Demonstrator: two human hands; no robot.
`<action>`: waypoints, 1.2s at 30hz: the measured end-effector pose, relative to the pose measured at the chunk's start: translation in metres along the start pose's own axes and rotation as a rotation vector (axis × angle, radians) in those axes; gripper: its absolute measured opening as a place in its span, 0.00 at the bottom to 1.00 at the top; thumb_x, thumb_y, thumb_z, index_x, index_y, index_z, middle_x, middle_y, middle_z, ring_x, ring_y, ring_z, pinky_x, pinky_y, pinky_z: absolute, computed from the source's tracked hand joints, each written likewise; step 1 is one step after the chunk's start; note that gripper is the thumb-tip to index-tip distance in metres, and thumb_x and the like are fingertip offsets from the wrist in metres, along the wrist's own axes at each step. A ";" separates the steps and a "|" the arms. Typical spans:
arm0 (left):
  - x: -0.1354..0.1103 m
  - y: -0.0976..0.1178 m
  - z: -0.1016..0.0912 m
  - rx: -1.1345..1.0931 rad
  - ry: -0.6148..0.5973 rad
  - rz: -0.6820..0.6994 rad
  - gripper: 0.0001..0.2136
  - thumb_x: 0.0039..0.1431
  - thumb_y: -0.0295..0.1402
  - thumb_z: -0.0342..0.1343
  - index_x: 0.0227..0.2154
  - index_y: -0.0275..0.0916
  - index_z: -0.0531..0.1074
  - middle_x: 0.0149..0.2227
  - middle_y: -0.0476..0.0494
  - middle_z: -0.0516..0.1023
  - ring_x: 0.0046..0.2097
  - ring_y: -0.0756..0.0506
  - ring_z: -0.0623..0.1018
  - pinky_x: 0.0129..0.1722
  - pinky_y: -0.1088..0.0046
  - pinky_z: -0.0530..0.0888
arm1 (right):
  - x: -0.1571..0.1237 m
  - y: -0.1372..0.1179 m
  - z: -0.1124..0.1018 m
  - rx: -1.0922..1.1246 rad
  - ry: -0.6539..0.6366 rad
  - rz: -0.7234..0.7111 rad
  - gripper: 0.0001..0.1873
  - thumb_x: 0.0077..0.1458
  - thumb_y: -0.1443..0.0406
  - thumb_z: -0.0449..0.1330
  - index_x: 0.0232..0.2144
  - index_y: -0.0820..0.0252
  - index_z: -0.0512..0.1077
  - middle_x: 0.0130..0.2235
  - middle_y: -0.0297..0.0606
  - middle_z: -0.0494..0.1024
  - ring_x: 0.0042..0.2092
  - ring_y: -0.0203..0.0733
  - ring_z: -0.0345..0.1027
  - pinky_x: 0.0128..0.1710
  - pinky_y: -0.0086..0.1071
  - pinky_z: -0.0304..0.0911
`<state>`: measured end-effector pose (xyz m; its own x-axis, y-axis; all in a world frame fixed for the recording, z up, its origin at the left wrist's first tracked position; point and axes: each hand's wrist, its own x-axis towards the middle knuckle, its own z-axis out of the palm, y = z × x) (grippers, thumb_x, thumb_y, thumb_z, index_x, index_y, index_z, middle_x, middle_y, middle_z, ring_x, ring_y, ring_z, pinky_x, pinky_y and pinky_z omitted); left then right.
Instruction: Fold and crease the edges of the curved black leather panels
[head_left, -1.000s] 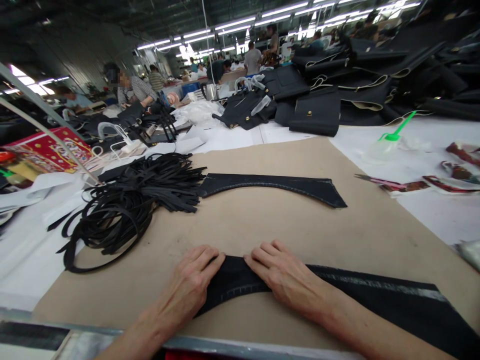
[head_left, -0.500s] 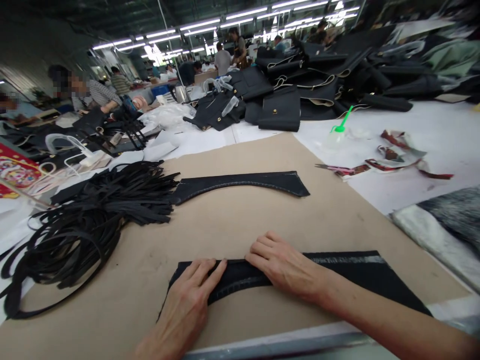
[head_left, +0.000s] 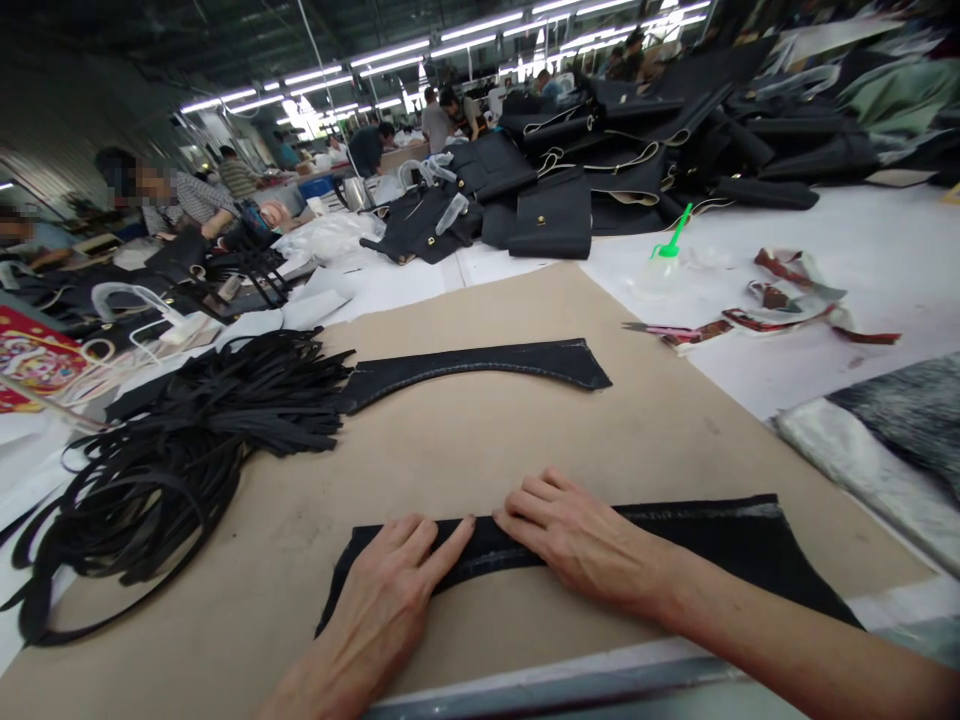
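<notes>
A black curved piece (head_left: pixel 712 550) of leather-like material lies near the front edge of the table, its long straight side away from me and whitish marks along that edge. My left hand (head_left: pixel 390 580) rests over its left part, fingers bent onto the far edge and the index finger reaching right. Close beside it, my right hand (head_left: pixel 570 530) has its fingers curled together on the same edge. Both hands hold the piece against the board; their undersides are hidden. A second black curved piece (head_left: pixel 480 362), arched with a stitched-looking inner edge, lies farther back.
Brown board (head_left: pixel 420 450) covers the worktop. Black strips (head_left: pixel 247 390) are heaped at left. A green-tipped bottle (head_left: pixel 667 260), pink-handled scissors (head_left: pixel 660 330) and reddish scraps (head_left: pixel 795 310) lie at right. Black bags (head_left: pixel 551 215) are piled behind; other people work beyond.
My left index finger has moved slightly right along the edge, closer to my right hand. The far edge of the piece at right has shifted a little. The whole view has shifted slightly.
</notes>
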<state>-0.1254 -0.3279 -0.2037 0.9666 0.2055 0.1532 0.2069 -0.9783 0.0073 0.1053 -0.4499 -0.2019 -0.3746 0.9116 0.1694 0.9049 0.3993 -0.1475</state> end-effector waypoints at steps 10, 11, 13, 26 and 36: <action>0.024 0.032 0.007 -0.143 0.182 -0.057 0.22 0.57 0.16 0.39 0.53 0.32 0.67 0.45 0.37 0.73 0.46 0.43 0.72 0.48 0.65 0.75 | -0.001 -0.001 -0.001 -0.062 0.039 -0.016 0.08 0.64 0.70 0.52 0.45 0.64 0.67 0.38 0.37 0.68 0.39 0.44 0.57 0.39 0.39 0.51; 0.026 0.038 0.010 -0.140 0.195 -0.057 0.23 0.57 0.17 0.39 0.55 0.32 0.65 0.45 0.37 0.73 0.46 0.43 0.72 0.48 0.64 0.74 | -0.002 -0.001 -0.001 -0.069 0.045 -0.017 0.07 0.65 0.70 0.51 0.44 0.64 0.67 0.38 0.37 0.68 0.39 0.44 0.57 0.39 0.40 0.51; 0.028 0.045 0.016 -0.118 0.225 -0.072 0.24 0.57 0.17 0.40 0.57 0.31 0.62 0.44 0.37 0.74 0.45 0.43 0.72 0.48 0.63 0.75 | -0.003 0.000 -0.001 -0.072 0.066 -0.022 0.08 0.65 0.70 0.50 0.44 0.65 0.67 0.37 0.38 0.68 0.39 0.43 0.58 0.40 0.39 0.52; 0.035 0.050 0.010 -0.022 0.122 -0.027 0.24 0.58 0.18 0.42 0.55 0.37 0.67 0.39 0.39 0.72 0.41 0.43 0.71 0.41 0.63 0.77 | -0.052 0.027 -0.011 0.025 0.076 0.091 0.07 0.63 0.72 0.51 0.38 0.62 0.69 0.36 0.37 0.69 0.38 0.42 0.58 0.41 0.36 0.50; 0.044 0.047 0.015 -0.017 0.133 0.102 0.22 0.57 0.17 0.40 0.52 0.31 0.68 0.48 0.36 0.72 0.48 0.42 0.71 0.48 0.62 0.74 | -0.060 0.024 -0.010 -0.018 0.066 0.082 0.09 0.66 0.69 0.50 0.47 0.63 0.67 0.39 0.37 0.69 0.40 0.42 0.59 0.41 0.37 0.51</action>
<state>-0.0705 -0.3641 -0.2117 0.9535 0.1014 0.2838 0.1053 -0.9944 0.0014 0.1514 -0.4965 -0.2062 -0.2854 0.9326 0.2209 0.9358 0.3209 -0.1458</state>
